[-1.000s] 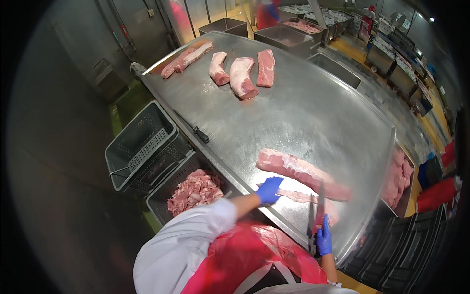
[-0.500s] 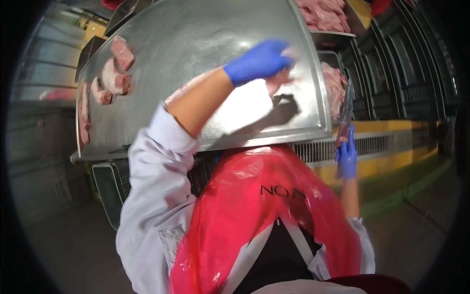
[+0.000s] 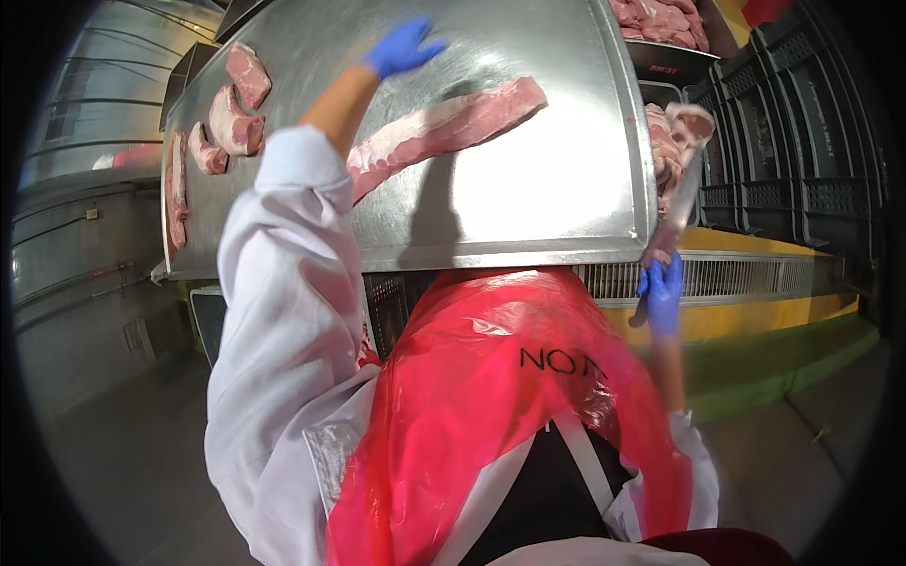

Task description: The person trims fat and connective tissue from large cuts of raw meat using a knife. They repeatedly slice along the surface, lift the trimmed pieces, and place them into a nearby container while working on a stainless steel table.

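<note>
My left hand (image 3: 406, 47), in a blue glove, hovers above the far middle of the metal table (image 3: 557, 203), fingers spread and nothing in them. Below it lies a long strip of pale pink raw meat (image 3: 453, 123), partly hidden by my forearm. Past the table's right edge, my gloved right hand (image 3: 664, 291) is closed around a knife (image 3: 681, 206), its blade pointing away from me. Beside the blade, cut meat (image 3: 662, 151) fills a metal container, with one curled slice (image 3: 692, 124) at its right side.
Several meat pieces (image 3: 236, 123) lie at the table's left end. A second container of meat (image 3: 665, 24) stands at the far right. Black plastic crates (image 3: 788, 113) line the right side. Behind my right hand are a floor grating (image 3: 736, 279) and a green ledge (image 3: 783, 368).
My left hand has swung left and away, letting go of a meat piece; a slice now lies by the right-hand container. The long strip is uncovered. My right hand still grips the knife.
</note>
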`<control>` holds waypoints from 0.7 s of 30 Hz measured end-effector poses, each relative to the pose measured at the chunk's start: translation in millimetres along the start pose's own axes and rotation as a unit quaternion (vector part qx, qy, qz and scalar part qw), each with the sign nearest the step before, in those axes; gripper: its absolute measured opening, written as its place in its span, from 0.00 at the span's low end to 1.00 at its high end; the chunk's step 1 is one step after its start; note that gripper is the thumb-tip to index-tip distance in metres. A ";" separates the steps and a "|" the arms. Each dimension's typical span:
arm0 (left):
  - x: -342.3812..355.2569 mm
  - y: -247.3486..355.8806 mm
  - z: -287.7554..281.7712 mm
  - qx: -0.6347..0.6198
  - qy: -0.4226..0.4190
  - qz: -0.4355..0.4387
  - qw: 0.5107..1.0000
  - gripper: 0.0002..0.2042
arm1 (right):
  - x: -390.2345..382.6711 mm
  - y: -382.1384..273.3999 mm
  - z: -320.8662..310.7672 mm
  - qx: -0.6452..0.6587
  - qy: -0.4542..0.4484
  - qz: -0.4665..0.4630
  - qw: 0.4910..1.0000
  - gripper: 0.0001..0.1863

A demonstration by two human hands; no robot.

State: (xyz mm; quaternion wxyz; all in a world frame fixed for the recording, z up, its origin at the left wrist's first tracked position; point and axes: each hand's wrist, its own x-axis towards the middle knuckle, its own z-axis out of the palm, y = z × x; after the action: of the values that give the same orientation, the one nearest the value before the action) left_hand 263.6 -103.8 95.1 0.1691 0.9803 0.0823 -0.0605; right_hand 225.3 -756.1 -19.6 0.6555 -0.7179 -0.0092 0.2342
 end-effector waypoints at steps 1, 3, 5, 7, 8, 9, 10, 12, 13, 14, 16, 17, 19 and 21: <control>-48.8 -40.2 29.9 0.000 -0.041 -0.084 0.996 0.42 | 12.2 -4.8 20.0 -0.004 -0.022 -0.019 1.000 0.18; -152.7 -114.5 110.6 0.068 -0.022 -0.184 0.980 0.41 | 36.1 -20.9 62.2 -0.013 -0.059 -0.024 0.998 0.15; -221.7 -132.9 152.6 -0.073 -0.042 -0.220 0.972 0.37 | 51.0 -43.1 94.4 -0.036 -0.078 0.009 0.996 0.13; -199.7 -122.9 123.5 -0.054 -0.130 -0.229 0.963 0.31 | 66.8 -45.1 118.0 -0.024 -0.086 -0.001 0.996 0.12; -173.3 -98.1 103.9 0.017 -0.200 -0.202 0.959 0.28 | 71.1 -45.1 127.7 -0.024 -0.094 -0.003 0.995 0.12; -149.3 -73.3 92.0 0.089 -0.266 -0.174 0.944 0.25 | 76.4 -45.6 139.1 -0.010 -0.097 0.008 0.995 0.10; -123.5 -51.5 95.0 0.037 -0.108 -0.146 0.983 0.17 | 79.6 -44.7 148.7 -0.004 -0.088 0.007 0.996 0.09; -61.1 -15.2 109.8 -0.205 0.021 -0.084 0.975 0.18 | 81.8 -42.4 166.7 0.014 -0.069 0.004 0.998 0.08; -31.7 0.1 123.5 -0.303 0.037 -0.074 0.949 0.21 | 79.0 -44.4 171.7 0.008 -0.068 0.002 0.998 0.07; -3.2 10.7 138.4 -0.339 0.026 -0.092 0.936 0.23 | 72.9 -46.7 177.5 0.009 -0.062 0.005 0.998 0.07; 32.2 33.7 148.6 -0.319 -0.098 -0.069 0.940 0.20 | 54.5 -50.0 179.9 0.010 -0.037 0.010 0.999 0.07; 37.2 40.0 152.5 -0.278 -0.077 -0.062 0.955 0.18 | 45.1 -49.1 178.5 0.006 -0.026 0.012 1.000 0.07; 36.4 61.4 162.0 -0.214 -0.035 -0.020 0.976 0.15 | 21.8 -40.9 170.8 0.016 0.007 0.037 0.999 0.07; 20.1 77.5 168.3 -0.166 0.019 0.038 0.985 0.13 | 4.5 -34.0 163.2 0.020 0.034 0.055 0.998 0.08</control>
State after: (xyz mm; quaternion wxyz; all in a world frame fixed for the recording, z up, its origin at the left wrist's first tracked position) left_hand 282.1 -230.5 -40.3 0.3300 0.9420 0.0569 -0.0207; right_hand 182.4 -597.0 6.0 0.6554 -0.7119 0.0574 0.2459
